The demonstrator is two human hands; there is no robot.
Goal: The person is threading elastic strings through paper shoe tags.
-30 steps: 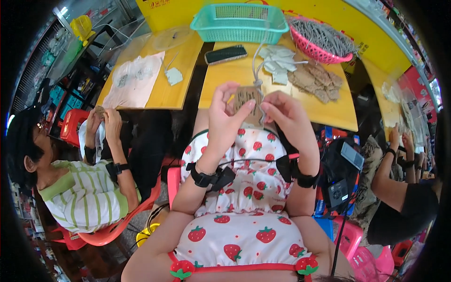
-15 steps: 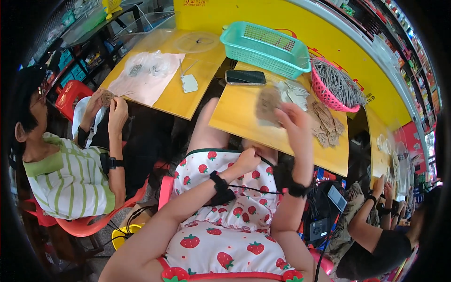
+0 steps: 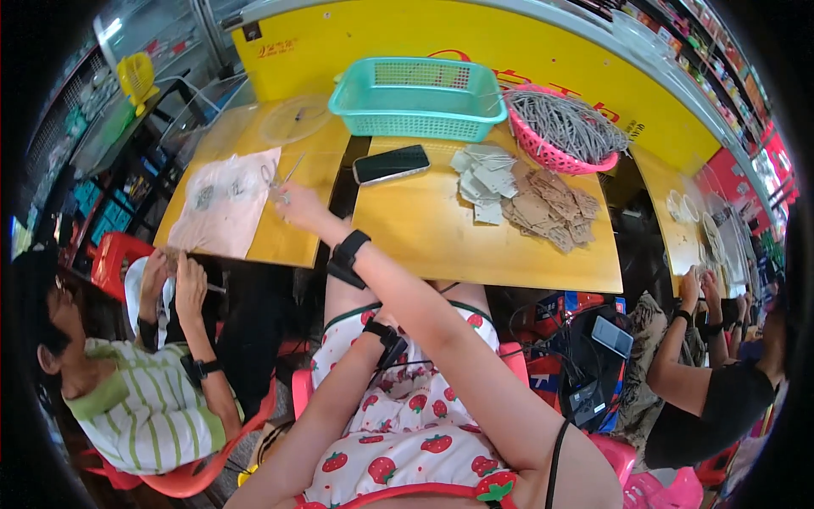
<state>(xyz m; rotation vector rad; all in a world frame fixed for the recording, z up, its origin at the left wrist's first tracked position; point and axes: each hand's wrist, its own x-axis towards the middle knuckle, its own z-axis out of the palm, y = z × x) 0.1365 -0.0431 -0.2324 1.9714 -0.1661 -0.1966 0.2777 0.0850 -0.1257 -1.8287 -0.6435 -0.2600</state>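
The right hand [image 3: 298, 204] is stretched far across to the left, over the gap between the two yellow desks, and sits at the edge of the left desk [image 3: 254, 246]. Its fingers are closed around the handles of a pair of scissors [image 3: 284, 176], whose blades point up and away over the desk top. Just left of the scissors lies a pale cloth [image 3: 222, 206] spread flat.

The left hand is down in the lap, and the right forearm crosses in front of it — only the wrist with its black strap [image 3: 386, 333] shows, so whether its fingers are together or apart cannot be told.

On the right desk [image 3: 441, 246] a black phone [image 3: 391, 164] lies near the far left corner. Beside it to the right is a loose heap of flat card pieces [image 3: 530, 199], grey ones nearer the phone, brown ones further right. Behind them stand a turquoise basket [image 3: 415, 97] and a pink basket [image 3: 555, 136] piled with grey cords.

Another person in a striped shirt [image 3: 144, 407] sits at lower left on a red chair, both hands raised close together. A further person sits at the right edge.
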